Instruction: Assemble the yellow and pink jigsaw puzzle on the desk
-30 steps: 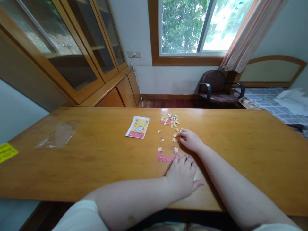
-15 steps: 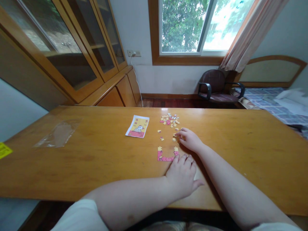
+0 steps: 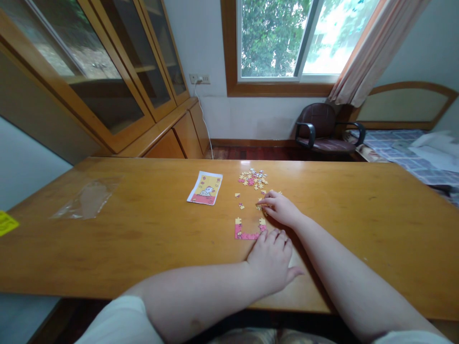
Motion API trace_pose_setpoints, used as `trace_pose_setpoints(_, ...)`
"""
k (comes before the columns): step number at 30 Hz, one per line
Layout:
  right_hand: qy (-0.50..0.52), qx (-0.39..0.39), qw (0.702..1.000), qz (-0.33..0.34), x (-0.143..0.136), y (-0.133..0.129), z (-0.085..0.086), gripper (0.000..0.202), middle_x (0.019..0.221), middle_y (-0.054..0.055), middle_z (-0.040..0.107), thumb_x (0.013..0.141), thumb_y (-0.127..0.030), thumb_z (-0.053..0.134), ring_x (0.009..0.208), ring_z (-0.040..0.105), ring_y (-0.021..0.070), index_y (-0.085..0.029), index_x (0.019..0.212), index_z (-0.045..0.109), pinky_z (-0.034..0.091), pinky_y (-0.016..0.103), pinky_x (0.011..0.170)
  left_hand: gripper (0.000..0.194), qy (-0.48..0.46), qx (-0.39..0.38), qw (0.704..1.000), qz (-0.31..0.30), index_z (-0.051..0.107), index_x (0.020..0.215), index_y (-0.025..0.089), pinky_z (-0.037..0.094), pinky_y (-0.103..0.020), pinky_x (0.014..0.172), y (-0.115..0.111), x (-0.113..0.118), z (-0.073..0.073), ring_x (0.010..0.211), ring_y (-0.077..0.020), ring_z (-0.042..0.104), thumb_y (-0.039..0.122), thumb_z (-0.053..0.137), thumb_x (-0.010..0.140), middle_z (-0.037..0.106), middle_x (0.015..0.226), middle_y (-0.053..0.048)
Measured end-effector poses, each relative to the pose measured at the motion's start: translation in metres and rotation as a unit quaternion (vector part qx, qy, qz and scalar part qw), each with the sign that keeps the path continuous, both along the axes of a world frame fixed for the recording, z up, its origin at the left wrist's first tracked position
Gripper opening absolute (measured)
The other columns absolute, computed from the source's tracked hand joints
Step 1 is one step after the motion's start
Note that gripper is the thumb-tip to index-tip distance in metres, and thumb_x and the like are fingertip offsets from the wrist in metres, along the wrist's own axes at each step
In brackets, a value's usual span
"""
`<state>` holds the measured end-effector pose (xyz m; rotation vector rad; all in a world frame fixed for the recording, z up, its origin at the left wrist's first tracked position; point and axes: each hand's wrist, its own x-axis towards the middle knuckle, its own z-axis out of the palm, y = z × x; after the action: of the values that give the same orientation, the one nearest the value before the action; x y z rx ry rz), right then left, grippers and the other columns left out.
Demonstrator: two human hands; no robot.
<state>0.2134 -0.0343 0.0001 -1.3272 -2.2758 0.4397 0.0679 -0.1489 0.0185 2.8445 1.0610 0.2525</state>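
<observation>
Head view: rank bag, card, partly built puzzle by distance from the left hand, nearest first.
1. Puzzle: at the left hand, its lower right corner by the fingertips.
2. Card: farther out on the table, left of the puzzle.
3. Bag: well over on the table's left side, beyond the card.

Joined puzzle section (image 3: 248,236), flat before me: U-shaped, gap facing away from me, pink along bottom, yellow at both far ends. Loose pieces (image 3: 241,206), yellow with darker patches, scattered beyond. Farthest from me, jumbled pile (image 3: 251,181): yellow, pink, whitish.
</observation>
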Motion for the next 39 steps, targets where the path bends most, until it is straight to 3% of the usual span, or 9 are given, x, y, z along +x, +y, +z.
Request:
trace_pose_setpoints(8, -0.006, 0.013, 1.0, 0.001, 0.001, 0.003, -0.005, 0.028, 0.097, 0.007, 0.062, 0.082, -0.007, 0.057, 0.092, 0.059, 0.0177, -0.022, 0.095, 0.076, 0.047, 0.03, 0.085, 0.071, 0.01, -0.016, 1.0, 0.0, 0.052, 0.131, 0.011, 0.036, -0.048, 0.103, 0.0, 0.0, 0.004, 0.126, -0.0308, 0.046, 0.065, 0.034, 0.09, 0.052, 0.137, -0.018)
trace_pose_setpoints(20, -0.024, 0.03, 0.999, -0.032, -0.004, 0.003, -0.007, 0.008, 0.09, 0.006, 0.064, 0.081, -0.027, 0.069, 0.084, 0.059, 0.0181, -0.02, 0.079, 0.073, 0.047, 0.032, 0.081, 0.071, 0.004, -0.02, 1.0, 0.007, 0.052, 0.132, 0.012, 0.036, -0.048, 0.104, 0.001, 0.001, -0.002, 0.129, -0.0315, 0.044, 0.066, 0.032, 0.09, 0.05, 0.14, -0.017)
trace_pose_setpoints(23, -0.018, 0.033, 0.999, -0.039, -0.003, 0.002, -0.004, 0.013, 0.093, 0.007, 0.064, 0.086, -0.029, 0.063, 0.087, 0.059, 0.0185, -0.02, 0.083, 0.073, 0.047, 0.032, 0.082, 0.071, 0.006, -0.018, 1.0, 0.004, 0.051, 0.133, 0.012, 0.035, -0.048, 0.104, 0.001, 0.0, -0.001, 0.128, -0.0311, 0.044, 0.065, 0.031, 0.09, 0.05, 0.14, -0.017)
trace_pose_setpoints(27, -0.014, 0.05, 0.998, -0.026, 0.0, 0.003, -0.008, 0.015, 0.102, 0.007, 0.063, 0.084, -0.019, 0.061, 0.096, 0.059, 0.0196, -0.022, 0.091, 0.074, 0.046, 0.033, 0.089, 0.071, 0.016, -0.018, 1.0, 0.003, 0.051, 0.132, 0.011, 0.034, -0.048, 0.105, 0.001, 0.0, 0.002, 0.127, -0.0305, 0.044, 0.065, 0.032, 0.09, 0.051, 0.139, -0.017)
trace_pose_setpoints(31, -0.023, 0.045, 0.998, -0.026, -0.001, 0.004, -0.01, 0.013, 0.103, 0.007, 0.064, 0.084, -0.024, 0.064, 0.096, 0.059, 0.0203, -0.023, 0.089, 0.075, 0.046, 0.034, 0.088, 0.068, 0.01, -0.013, 1.0, 0.002, 0.052, 0.129, 0.011, 0.036, -0.047, 0.102, 0.002, 0.0, 0.005, 0.123, -0.0307, 0.046, 0.064, 0.035, 0.09, 0.053, 0.136, -0.017)
trace_pose_setpoints(36, -0.062, 0.061, 0.995, -0.043, 0.002, 0.006, -0.008, 0.024, 0.109, 0.009, 0.064, 0.089, -0.024, 0.054, 0.099, 0.058, 0.0215, -0.024, 0.103, 0.074, 0.044, 0.036, 0.091, 0.049, 0.029, -0.029, 0.996, 0.075, 0.063, 0.102, 0.014, 0.046, -0.043, 0.082, 0.02, -0.004, 0.013, 0.094, -0.0284, 0.057, 0.058, 0.044, 0.089, 0.064, 0.098, -0.012)
trace_pose_setpoints(39, -0.076, 0.053, 0.994, -0.06, 0.007, 0.008, -0.009, 0.023, 0.105, 0.008, 0.066, 0.086, -0.019, 0.056, 0.095, 0.058, 0.0209, -0.024, 0.096, 0.076, 0.044, 0.035, 0.09, 0.035, 0.032, -0.01, 0.988, 0.15, 0.063, 0.098, 0.014, 0.045, -0.042, 0.077, 0.046, -0.015, 0.019, 0.091, -0.0279, 0.058, 0.043, 0.044, 0.092, 0.063, 0.093, -0.012)
